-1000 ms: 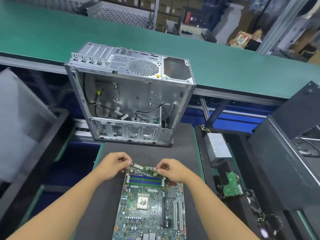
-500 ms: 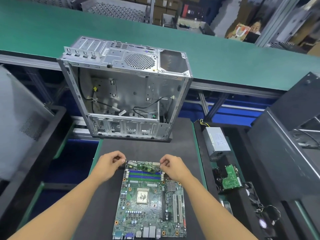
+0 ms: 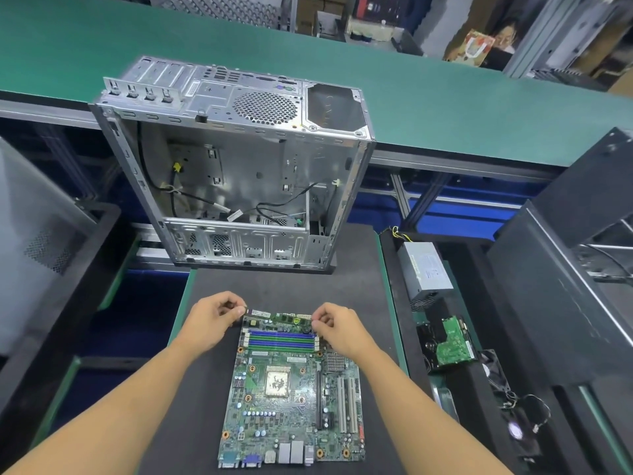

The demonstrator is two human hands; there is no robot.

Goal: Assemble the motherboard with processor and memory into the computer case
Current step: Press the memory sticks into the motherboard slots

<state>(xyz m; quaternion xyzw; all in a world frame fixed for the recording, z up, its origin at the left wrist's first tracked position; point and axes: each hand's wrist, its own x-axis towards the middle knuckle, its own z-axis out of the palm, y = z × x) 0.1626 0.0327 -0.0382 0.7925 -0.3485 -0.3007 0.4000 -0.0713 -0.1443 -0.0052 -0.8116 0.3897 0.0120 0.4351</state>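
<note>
While our left hand and right hand pinch the memory stick by its ends, we hold it over the motherboard.

Both forearms extended forward. My left hand and right hand each pinch one end of the memory stick, fingers curled.

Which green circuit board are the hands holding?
The narrow memory stick, its ends pinched by left hand and right hand; motherboard and hard drive lie unheld.
</note>
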